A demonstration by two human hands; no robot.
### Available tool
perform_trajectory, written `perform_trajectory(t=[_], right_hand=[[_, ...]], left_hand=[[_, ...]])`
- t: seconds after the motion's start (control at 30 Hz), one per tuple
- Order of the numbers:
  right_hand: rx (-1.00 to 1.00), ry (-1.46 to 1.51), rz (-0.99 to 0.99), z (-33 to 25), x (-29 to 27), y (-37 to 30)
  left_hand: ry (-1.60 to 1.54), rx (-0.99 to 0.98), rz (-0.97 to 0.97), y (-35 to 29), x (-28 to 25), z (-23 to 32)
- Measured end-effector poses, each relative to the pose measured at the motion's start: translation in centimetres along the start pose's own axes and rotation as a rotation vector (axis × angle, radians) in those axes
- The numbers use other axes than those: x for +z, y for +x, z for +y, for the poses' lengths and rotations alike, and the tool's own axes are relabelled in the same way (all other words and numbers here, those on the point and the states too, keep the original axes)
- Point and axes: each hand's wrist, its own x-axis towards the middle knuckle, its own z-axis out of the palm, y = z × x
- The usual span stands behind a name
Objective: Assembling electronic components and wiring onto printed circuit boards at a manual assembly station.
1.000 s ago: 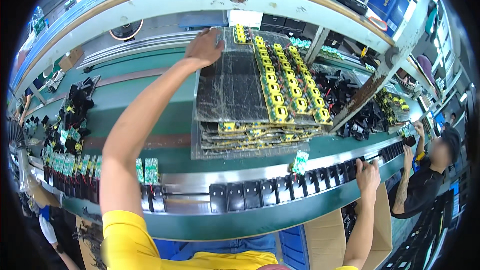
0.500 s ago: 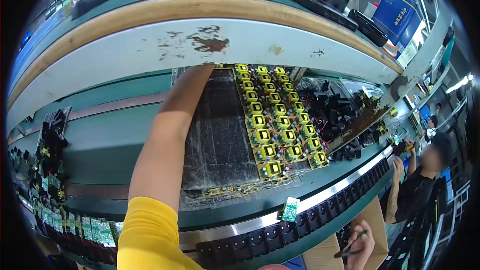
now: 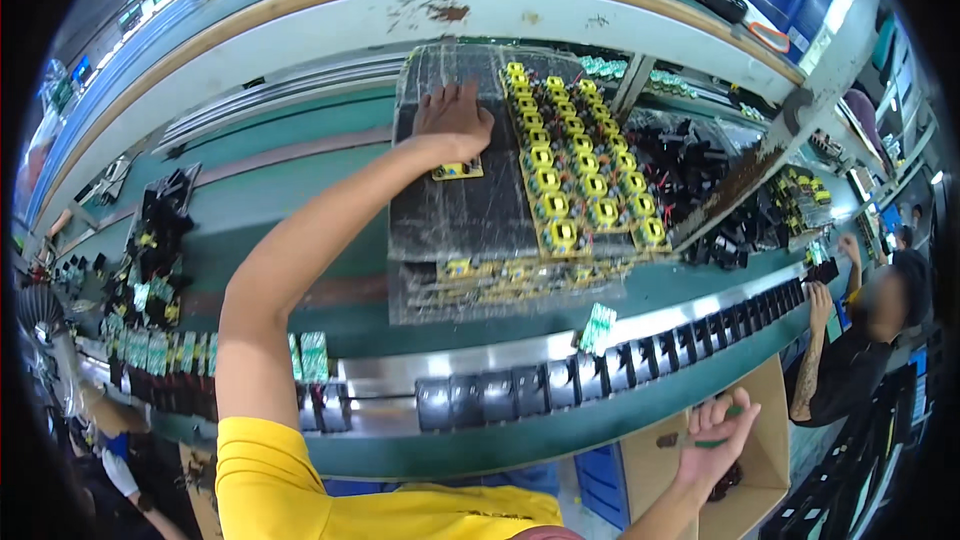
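Observation:
My left hand (image 3: 453, 123) reaches over a dark flat sheet (image 3: 455, 215) on a stack of boards. Its fingers bend over a strip of circuit boards (image 3: 458, 171), mostly hidden under the palm; one yellow component shows by the wrist. To the right on that stack stand rows of circuit boards with yellow transformers (image 3: 562, 232). At the lower right, my right hand (image 3: 718, 432) is closed round green-handled pliers (image 3: 708, 443), above an open cardboard box (image 3: 765, 440). Part of the pliers is hidden by the fingers.
Black plastic housings (image 3: 515, 392) line the bench's near edge, with a green circuit board (image 3: 598, 328) above them. A shelf beam (image 3: 330, 35) crosses the far side; a rusty post (image 3: 735, 185) rises right. Black parts lie left and right. A co-worker (image 3: 870, 340) works at right.
My left hand has come out from under the shelf beam with the circuit board strip. The view has shifted, showing more of the stack's far end. My right hand still holds the pliers.

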Motion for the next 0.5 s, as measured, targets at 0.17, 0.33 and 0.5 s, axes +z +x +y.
perform_trajectory(t=[0.17, 0.33, 0.5], right_hand=[[0.157, 0.250, -0.377, 1.5, 3.2, -2.0], [0.120, 0.112, -0.525, 1.9, 2.1, -5.5], [0.114, -0.067, -0.497, 2.9, -1.3, -7.6]], left_hand=[[0.007, -0.048, 0.097, -5.7, -3.1, 4.5], [-0.211, 0.180, 0.520, -9.4, -9.7, 5.9], [0.018, 0.170, 0.059, -18.1, -11.1, 5.8]])
